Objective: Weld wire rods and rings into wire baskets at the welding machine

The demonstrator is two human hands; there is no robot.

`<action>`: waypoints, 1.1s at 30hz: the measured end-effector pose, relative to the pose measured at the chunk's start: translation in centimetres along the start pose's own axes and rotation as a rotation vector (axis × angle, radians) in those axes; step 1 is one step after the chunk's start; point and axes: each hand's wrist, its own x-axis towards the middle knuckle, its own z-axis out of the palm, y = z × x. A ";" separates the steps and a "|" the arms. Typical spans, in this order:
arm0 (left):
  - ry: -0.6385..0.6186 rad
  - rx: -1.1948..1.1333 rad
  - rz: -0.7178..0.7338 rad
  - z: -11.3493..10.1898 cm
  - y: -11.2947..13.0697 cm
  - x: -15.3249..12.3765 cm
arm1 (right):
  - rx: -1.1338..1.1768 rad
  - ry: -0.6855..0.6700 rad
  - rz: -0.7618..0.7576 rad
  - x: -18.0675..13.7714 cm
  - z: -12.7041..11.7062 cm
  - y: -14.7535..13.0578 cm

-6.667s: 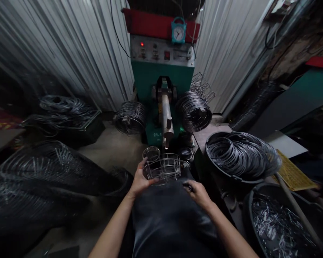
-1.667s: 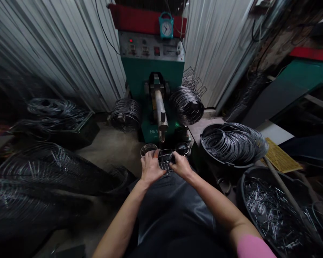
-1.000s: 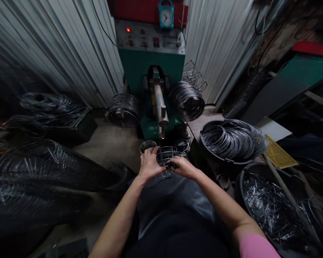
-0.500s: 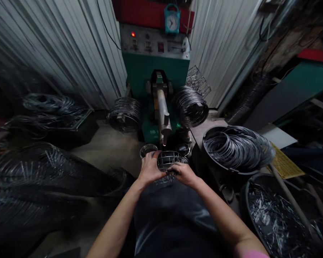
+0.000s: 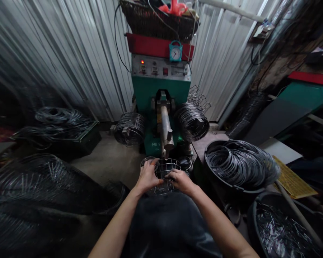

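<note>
A round wire basket [image 5: 172, 165] of thin metal sits just under the tip of the welding machine's arm [image 5: 165, 122]. My left hand [image 5: 147, 176] grips its left side, thumb and fingers spread around the wires. At the near right part, the curled fingers of my right hand [image 5: 179, 180] are closed on the basket's wires; whether they also pinch a small loose piece I cannot tell. The electrode tip [image 5: 166, 154] comes down close to the far rim. Wire mesh shows below my hands, partly hidden by them.
Behind stands the green welding machine [image 5: 161, 83] with a lit red lamp and a blue clock [image 5: 175, 52]. Wire coils [image 5: 130, 129] hang at both sides. On the right are a tub of wire rings [image 5: 234, 163] and a bin of short wire pieces [image 5: 280, 229]. Wire bundles [image 5: 37, 182] lie left.
My view has tilted up, so the machine and tubs appear lower and a wicker basket shows at the top. Both hands remain on the wire basket, its rim now nearer the electrode tip.
</note>
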 end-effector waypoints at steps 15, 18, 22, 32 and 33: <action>-0.004 0.027 -0.124 0.0 0.5 2.6 | 0.023 0.097 0.047 2.1 -0.4 1.4; -0.012 0.034 -0.140 0.0 0.2 3.8 | -0.008 0.105 0.092 3.0 -0.3 1.7; -0.026 0.007 -0.130 0.0 -0.5 4.6 | 0.055 0.237 0.126 2.8 0.5 1.8; -0.016 -0.025 -0.031 0.3 -1.2 5.8 | 0.116 0.419 0.265 1.4 0.6 2.6; -0.017 -0.038 -0.038 0.2 -1.2 6.0 | 0.101 0.411 0.273 1.8 0.4 2.6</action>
